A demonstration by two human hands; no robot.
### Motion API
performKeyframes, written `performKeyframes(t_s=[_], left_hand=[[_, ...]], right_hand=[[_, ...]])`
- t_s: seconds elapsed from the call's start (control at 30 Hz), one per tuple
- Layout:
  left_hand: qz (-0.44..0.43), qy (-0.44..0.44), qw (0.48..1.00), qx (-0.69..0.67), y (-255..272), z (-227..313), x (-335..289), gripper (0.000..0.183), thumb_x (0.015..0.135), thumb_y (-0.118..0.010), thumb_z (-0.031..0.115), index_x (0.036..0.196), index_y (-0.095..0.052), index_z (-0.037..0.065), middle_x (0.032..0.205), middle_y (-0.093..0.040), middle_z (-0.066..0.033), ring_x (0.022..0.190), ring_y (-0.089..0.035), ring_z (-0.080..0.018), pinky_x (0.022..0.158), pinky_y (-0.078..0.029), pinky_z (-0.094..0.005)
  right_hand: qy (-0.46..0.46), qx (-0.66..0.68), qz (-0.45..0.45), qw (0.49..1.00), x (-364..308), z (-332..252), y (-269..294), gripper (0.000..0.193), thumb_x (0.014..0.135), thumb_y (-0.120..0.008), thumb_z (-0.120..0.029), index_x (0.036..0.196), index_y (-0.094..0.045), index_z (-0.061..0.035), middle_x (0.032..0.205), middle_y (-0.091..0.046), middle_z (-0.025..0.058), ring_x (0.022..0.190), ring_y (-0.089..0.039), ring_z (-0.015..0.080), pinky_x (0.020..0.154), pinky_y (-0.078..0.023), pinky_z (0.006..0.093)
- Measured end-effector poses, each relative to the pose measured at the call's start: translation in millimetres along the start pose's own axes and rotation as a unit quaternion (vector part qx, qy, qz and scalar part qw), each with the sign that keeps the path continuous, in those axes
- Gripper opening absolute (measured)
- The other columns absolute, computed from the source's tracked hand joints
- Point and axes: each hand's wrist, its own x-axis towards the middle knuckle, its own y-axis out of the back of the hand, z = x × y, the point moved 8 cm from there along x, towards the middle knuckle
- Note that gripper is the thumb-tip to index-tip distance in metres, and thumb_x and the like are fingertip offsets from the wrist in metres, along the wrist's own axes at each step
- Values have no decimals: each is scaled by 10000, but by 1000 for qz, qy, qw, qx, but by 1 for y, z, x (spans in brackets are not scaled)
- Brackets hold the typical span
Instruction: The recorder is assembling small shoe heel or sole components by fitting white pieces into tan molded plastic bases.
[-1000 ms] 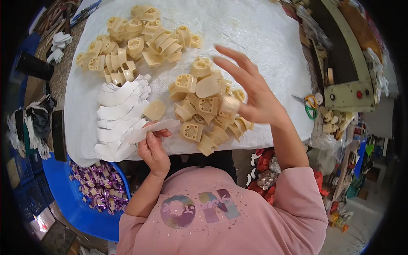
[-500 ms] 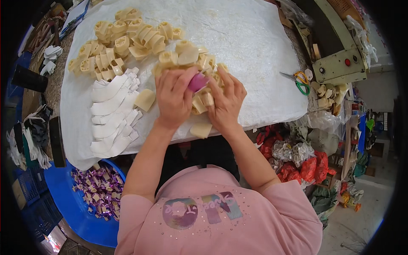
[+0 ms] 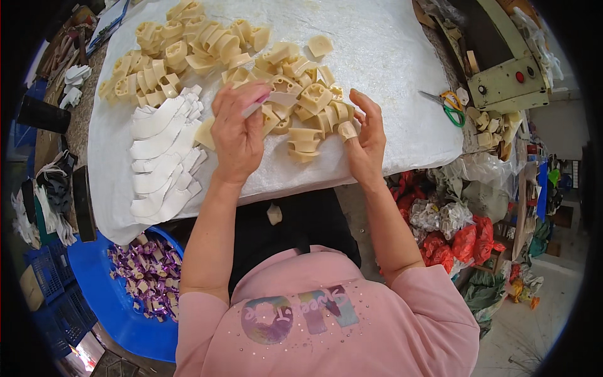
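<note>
My left hand (image 3: 239, 132) is closed on a small purple and white piece (image 3: 256, 105), partly hidden by the fingers. My right hand (image 3: 369, 138) has thumb and forefinger apart and holds nothing; a tan wrap (image 3: 347, 130) is around its thumb. Between the hands spreads a heap of cream curved plastic pieces (image 3: 314, 97), some with hollow ends. Another heap of cream pieces (image 3: 204, 41) lies farther left. White curved strips (image 3: 157, 166) overlap in a stack left of my left hand. One pale piece (image 3: 274, 213) shows beyond the table's near edge, over my dark trousers.
White sheeting (image 3: 377, 50) covers the table. Scissors (image 3: 449, 107) with orange and green handles lie at its right side, by a pale green machine (image 3: 512, 81). Below left stands a blue tub (image 3: 100, 301) of purple shiny pieces; red bags (image 3: 465, 239) sit below right.
My hands have moved apart, the right one to the right with its fingers opened. A pale piece from the table's near edge is now over my lap. Another lies at the heap's far side.
</note>
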Motion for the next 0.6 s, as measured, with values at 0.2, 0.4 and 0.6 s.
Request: performKeyframes(t_s=[0.2, 0.4, 0.6], left_hand=[[-45, 26, 993, -106, 18, 56, -48, 316, 688, -593, -65, 991, -623, 17, 819, -613, -109, 710, -552, -250, 637, -446, -315], [-332, 81, 938, -52, -27, 44, -170, 329, 680, -653, 11, 1000, -616, 79, 760, -554, -73, 769, -559, -273, 755, -441, -386], [-421, 76, 901, 69, -47, 19, -205, 250, 765, -595, 71, 1010, -573, 115, 852, -552, -107, 887, -547, -309, 861, -394, -445]], right_hand=[[17, -205, -138, 969, 3, 3, -6, 508, 732, -578, 41, 1224, -525, -75, 1221, -489, 174, 1134, -453, 326, 953, -404, 380], [89, -339, -150, 924, 11, -15, -19, 544, 678, -613, 33, 1203, -556, -97, 1016, -512, 155, 931, -485, 308, 783, -454, 375], [23, -361, -177, 915, 12, -5, -15, 556, 681, -656, -22, 1218, -560, -126, 872, -491, 123, 844, -502, 280, 718, -457, 351]])
